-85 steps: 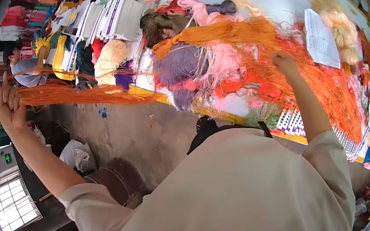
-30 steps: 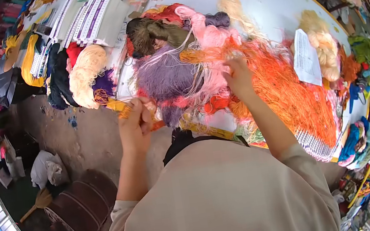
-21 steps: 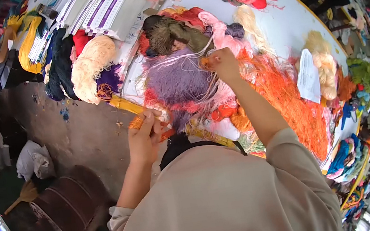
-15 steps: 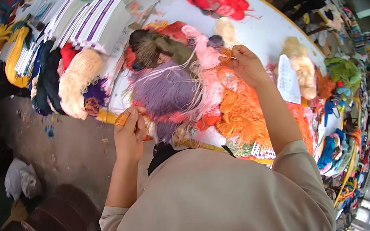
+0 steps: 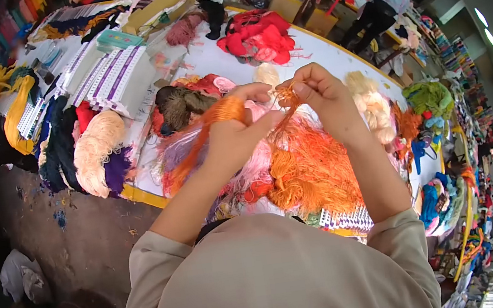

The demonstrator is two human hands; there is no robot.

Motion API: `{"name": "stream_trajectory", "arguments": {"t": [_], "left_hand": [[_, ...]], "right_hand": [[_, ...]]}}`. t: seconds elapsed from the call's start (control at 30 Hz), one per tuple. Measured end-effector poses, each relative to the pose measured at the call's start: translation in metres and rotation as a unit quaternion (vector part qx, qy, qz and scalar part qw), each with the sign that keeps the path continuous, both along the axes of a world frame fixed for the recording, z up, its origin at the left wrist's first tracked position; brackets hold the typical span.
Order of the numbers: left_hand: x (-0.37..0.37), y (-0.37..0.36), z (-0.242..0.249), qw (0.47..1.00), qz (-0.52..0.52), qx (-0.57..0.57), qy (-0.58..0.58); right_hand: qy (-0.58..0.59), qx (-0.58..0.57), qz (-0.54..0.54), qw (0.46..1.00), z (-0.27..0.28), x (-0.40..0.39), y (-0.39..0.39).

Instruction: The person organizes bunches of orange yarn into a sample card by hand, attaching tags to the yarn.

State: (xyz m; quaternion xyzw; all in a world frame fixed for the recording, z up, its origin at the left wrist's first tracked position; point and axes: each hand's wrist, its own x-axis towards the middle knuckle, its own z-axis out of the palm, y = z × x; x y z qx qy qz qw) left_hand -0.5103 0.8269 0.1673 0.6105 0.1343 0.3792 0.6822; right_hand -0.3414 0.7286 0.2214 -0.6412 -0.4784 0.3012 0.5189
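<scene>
My left hand [image 5: 236, 135] is raised over the table, with a hank of orange thread [image 5: 224, 110] draped across its back and fingers. Close beside it, my right hand [image 5: 329, 103] pinches the looped orange end of thread between thumb and fingers. Loose strands hang between the two hands. Below them lies a heap of orange thread [image 5: 318, 169], with pink yarn [image 5: 259, 160] to its left. Purple yarn [image 5: 178, 154] is partly hidden behind my left forearm. An olive-brown bundle [image 5: 184, 107] rests farther back.
Red yarn [image 5: 258, 36] lies toward the table's far edge. Purple-striped white stacks [image 5: 123, 80] stand at the left, near a cream hank [image 5: 98, 153] hanging over the edge. Cream bundles [image 5: 371, 102] and green yarn [image 5: 428, 100] lie right. A person [image 5: 380, 6] stands beyond the table.
My left hand has come up and rightward from the table's near edge to beside my right hand, bringing orange thread with it. The head view has shifted, showing more of the far side.
</scene>
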Motion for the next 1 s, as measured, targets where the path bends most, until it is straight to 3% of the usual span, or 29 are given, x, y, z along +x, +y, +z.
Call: {"name": "stream_trajectory", "arguments": {"t": [0.1, 0.17, 0.23, 0.3, 0.43, 0.5, 0.57, 0.63, 0.7, 0.77, 0.87, 1.0], "left_hand": [[0.010, 0.003, -0.006, 0.988, 0.070, 0.136, -0.001], [0.007, 0.008, -0.007, 0.986, 0.080, 0.143, -0.009], [0.000, 0.010, -0.003, 0.998, 0.054, 0.015, 0.010], [-0.005, 0.017, 0.000, 0.997, 0.071, 0.033, -0.005], [-0.021, 0.023, 0.012, 0.998, 0.041, -0.052, -0.018], [-0.027, 0.023, 0.015, 0.995, 0.016, -0.093, -0.025], [-0.030, 0.021, 0.019, 0.995, 0.016, -0.093, -0.028], [-0.029, 0.019, 0.023, 0.993, 0.011, -0.116, -0.026], [-0.028, 0.020, 0.020, 0.994, 0.010, -0.111, -0.017], [-0.025, 0.019, 0.021, 0.995, 0.011, -0.100, -0.021], [-0.017, 0.018, 0.016, 0.996, 0.035, -0.068, -0.053], [-0.014, 0.014, 0.018, 0.993, 0.051, -0.091, -0.050]], "right_hand": [[-0.008, 0.021, -0.001, 1.000, -0.002, -0.014, 0.005], [0.014, 0.012, 0.007, 1.000, -0.002, -0.017, 0.007], [0.012, 0.018, 0.016, 1.000, 0.002, -0.019, 0.009], [0.047, 0.000, 0.026, 0.999, 0.009, -0.022, 0.014], [0.126, 0.008, 0.092, 0.988, 0.001, -0.022, 0.027], [-0.052, 0.073, -0.004, 0.996, -0.004, -0.030, 0.032], [-0.028, 0.090, 0.010, 0.995, -0.011, -0.029, 0.036], [-0.153, 0.165, 0.064, 0.972, -0.017, -0.029, 0.038], [-0.142, 0.176, 0.068, 0.972, -0.019, -0.036, 0.038], [0.048, 0.129, 0.085, 0.987, -0.016, -0.045, 0.036], [-0.010, 0.063, 0.048, 0.997, -0.017, -0.050, 0.033], [-0.017, 0.065, 0.053, 0.996, -0.030, -0.049, 0.036]]}}
